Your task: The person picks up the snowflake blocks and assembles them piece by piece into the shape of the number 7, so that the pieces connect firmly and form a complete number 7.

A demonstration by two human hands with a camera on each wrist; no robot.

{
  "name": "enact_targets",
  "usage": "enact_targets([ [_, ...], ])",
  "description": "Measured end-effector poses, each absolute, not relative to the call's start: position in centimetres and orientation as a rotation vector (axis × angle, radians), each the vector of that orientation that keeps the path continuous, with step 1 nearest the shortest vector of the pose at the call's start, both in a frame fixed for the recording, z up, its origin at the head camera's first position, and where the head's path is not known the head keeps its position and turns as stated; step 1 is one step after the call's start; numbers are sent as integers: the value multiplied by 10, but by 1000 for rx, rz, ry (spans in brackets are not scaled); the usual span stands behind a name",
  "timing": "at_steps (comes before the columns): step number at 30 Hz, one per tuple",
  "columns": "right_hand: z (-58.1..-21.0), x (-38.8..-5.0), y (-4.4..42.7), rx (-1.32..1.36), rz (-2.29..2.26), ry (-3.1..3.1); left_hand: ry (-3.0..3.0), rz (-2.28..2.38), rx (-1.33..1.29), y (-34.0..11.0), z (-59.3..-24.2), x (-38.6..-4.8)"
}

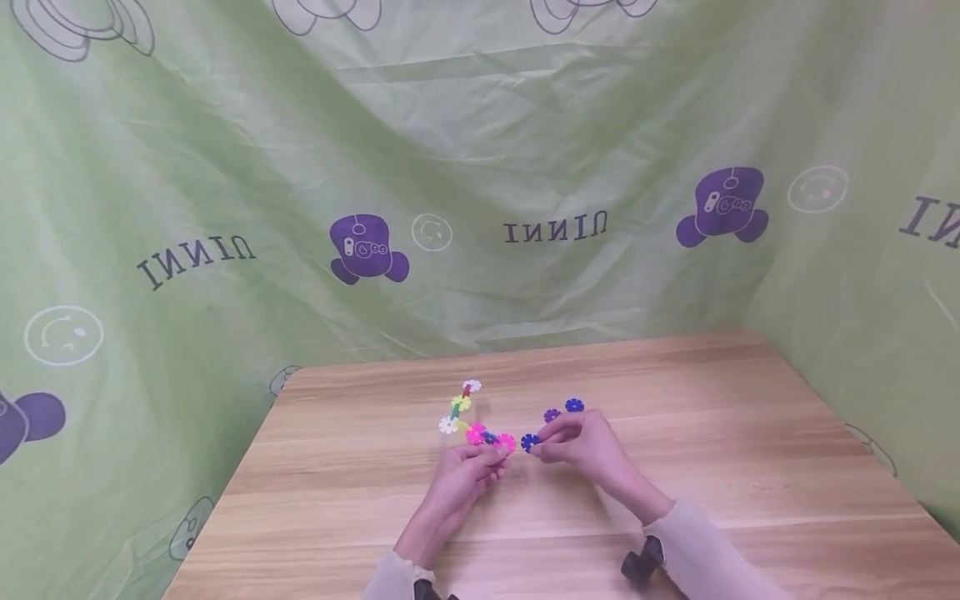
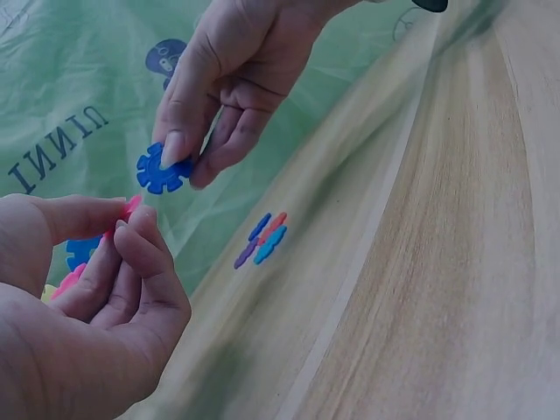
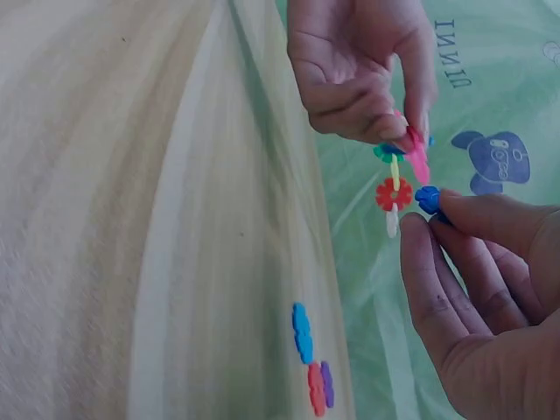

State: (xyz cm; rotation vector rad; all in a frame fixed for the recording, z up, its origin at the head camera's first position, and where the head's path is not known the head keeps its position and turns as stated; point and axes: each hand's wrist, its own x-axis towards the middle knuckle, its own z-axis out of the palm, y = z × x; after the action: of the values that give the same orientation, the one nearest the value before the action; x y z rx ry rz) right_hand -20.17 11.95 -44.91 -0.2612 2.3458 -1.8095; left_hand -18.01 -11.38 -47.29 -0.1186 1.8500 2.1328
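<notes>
My left hand (image 1: 463,483) pinches the pink end disc (image 1: 507,442) of a chain of slotted plastic snowflake discs. The chain runs up and away, with a white disc (image 1: 448,425), yellow, green, red and other discs joined edge to edge. Between thumb and fingers, my right hand (image 1: 588,450) pinches a single blue snowflake disc (image 2: 163,171). That disc is close to the pink one, with a small gap between them in the head view. The left fingers partly hide the pink disc in the left wrist view.
Beyond the right hand lie loose discs on the wooden table (image 1: 337,500), including a purple disc (image 1: 552,415) and a dark blue disc (image 1: 574,405). The left wrist view also shows an orange disc (image 2: 273,226) and a light blue disc (image 2: 270,245). A green printed cloth (image 1: 450,150) hangs behind.
</notes>
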Motion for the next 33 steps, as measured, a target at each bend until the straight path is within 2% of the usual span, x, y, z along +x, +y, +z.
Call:
enact_targets([
  [17, -458, -192, 109, -447, -1750, 2538, 1813, 2153, -117, -107, -477, -178],
  [33, -463, -185, 90, -377, -1735, 2656, 1722, 2198, -115, -108, -483, -179],
])
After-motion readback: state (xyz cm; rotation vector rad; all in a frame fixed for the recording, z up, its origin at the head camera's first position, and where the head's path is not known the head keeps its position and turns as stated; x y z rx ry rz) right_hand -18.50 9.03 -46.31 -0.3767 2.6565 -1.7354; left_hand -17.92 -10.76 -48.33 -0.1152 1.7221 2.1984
